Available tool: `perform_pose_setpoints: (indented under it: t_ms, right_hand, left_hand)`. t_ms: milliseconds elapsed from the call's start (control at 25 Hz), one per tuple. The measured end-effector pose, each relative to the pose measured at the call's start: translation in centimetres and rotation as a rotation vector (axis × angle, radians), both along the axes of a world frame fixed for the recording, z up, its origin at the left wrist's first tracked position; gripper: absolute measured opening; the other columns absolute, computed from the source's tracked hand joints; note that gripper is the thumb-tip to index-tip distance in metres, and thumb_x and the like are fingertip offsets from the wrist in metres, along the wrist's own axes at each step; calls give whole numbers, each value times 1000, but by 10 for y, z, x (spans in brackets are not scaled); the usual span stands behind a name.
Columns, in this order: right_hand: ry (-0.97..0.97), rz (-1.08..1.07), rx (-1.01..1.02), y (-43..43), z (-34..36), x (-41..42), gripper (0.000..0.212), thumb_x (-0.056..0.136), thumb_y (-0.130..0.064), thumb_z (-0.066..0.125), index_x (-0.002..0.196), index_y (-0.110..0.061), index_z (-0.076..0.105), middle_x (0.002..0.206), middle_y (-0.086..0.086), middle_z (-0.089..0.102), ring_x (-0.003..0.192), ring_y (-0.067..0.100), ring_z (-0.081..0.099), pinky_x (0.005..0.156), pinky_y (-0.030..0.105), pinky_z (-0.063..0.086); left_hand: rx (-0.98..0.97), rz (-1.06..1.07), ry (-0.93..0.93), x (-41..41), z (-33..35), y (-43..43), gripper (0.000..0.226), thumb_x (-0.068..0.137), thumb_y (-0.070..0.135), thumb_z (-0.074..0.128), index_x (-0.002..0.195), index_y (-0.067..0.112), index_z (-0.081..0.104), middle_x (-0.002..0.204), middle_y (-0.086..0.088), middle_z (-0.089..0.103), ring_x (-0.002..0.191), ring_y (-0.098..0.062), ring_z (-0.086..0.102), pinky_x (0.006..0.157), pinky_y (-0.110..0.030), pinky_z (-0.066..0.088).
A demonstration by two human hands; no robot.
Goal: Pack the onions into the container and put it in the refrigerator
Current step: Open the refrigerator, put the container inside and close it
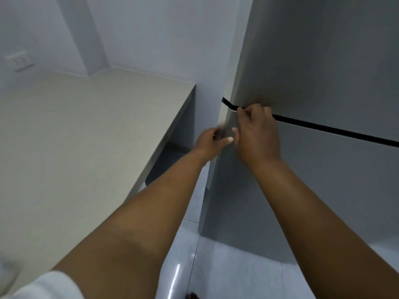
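A tall grey refrigerator [313, 61] fills the right side, both doors closed against the body. A black gap [323, 127] separates the upper door from the lower door [323, 186]. The fingers of my right hand [257, 134] are curled into that gap near the fridge's left corner, on the top edge of the lower door. Just to its left, my left hand [210, 143] wraps around the lower door's left edge, slightly blurred. No onions or container are in view.
A beige countertop [75, 137] runs along the left, ending close to the fridge with a narrow gap between them. A wall socket [19, 61] sits on the back wall. Glossy pale floor tiles [226, 277] lie below.
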State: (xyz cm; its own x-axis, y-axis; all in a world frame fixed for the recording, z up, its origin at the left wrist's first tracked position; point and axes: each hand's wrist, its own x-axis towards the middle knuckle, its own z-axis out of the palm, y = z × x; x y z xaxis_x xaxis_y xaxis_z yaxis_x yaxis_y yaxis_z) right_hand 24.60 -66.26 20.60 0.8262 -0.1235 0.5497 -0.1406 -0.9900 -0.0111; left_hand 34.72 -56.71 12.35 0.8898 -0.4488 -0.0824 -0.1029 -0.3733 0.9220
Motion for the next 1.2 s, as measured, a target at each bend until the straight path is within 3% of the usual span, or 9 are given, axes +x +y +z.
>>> perform_pose_setpoints:
  t_ms: [200,280,400,520,760,880,1000,1080,1200]
  right_hand:
    - [3,-47,7,4,1,0,32,86,-5,54,118,-2,57,114,15,55,103,34,49,86,40,37]
    - [6,-40,33,6,2,-2,32,86,-6,55,117,-4,58,115,14,56,105,34,50,89,40,37]
    - [-51,-27,75,14,-1,-22,34,84,-16,63,116,-6,60,114,14,58,106,34,52,92,44,39]
    - [-119,-42,106,34,-13,-59,46,82,-33,68,120,-8,59,119,12,59,115,32,52,100,46,40]
    - [-222,-200,120,85,-26,-152,61,85,-56,61,124,-10,59,119,13,59,117,32,50,107,48,38]
    - [-267,-307,157,111,-28,-200,70,81,-64,62,123,-8,59,120,17,59,118,34,48,105,51,42]
    - [-303,-418,207,133,-28,-250,78,75,-68,65,122,-6,57,123,19,57,119,34,47,100,46,47]
    - [-304,-491,224,142,-28,-286,84,73,-72,64,121,-4,56,125,20,56,122,36,48,102,48,46]
    - [-322,-603,210,145,-29,-340,88,69,-74,66,117,-1,56,125,22,56,120,38,50,100,51,45]
  left_hand:
    - [-41,30,-43,-2,-18,0,46,88,33,66,129,14,55,129,-5,62,114,-19,60,95,-33,48]
    - [-58,16,-44,-6,-15,3,43,87,32,67,125,15,57,125,-5,63,110,-18,61,93,-33,50]
    - [-62,-8,-55,-29,-19,20,36,86,31,68,117,16,58,117,-5,64,103,-18,62,86,-31,51]
    - [-112,-31,-65,-67,-27,48,34,83,28,71,114,17,61,114,-4,66,103,-18,63,89,-32,54]
    - [-109,-162,-165,-157,-35,100,17,79,21,74,84,31,62,79,16,60,74,8,58,65,-7,46]
    - [-154,-277,-201,-210,-47,119,17,81,13,72,96,18,66,83,14,59,78,11,59,70,-4,46]
    - [-178,-414,-178,-264,-52,132,32,83,29,65,110,12,66,99,1,67,91,0,62,84,-14,52]
    - [-180,-542,-142,-299,-51,138,41,83,39,60,117,16,64,108,-1,69,99,-8,64,90,-21,53]
    - [-183,-793,-157,-342,-48,144,41,84,35,66,123,23,63,116,1,70,103,0,62,92,-13,49]
